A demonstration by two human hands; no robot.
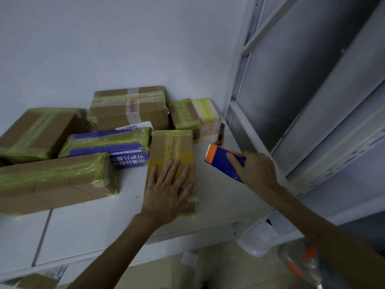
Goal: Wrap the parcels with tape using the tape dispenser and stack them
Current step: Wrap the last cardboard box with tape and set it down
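— Largest items?
— White table (87, 230); long taped carton (52, 182) at left edge; big taped carton (129, 109) against wall.
— Smaller?
— Narrow brown parcel (173, 151) mid-table, upright to view, yellowish tape along top. Left hand (168, 190) flat on it, fingers spread wide.
— Smallest?
— Blue-orange tape dispenser (223, 159) just right of parcel, above table. Right hand (256, 170) clasped around it.
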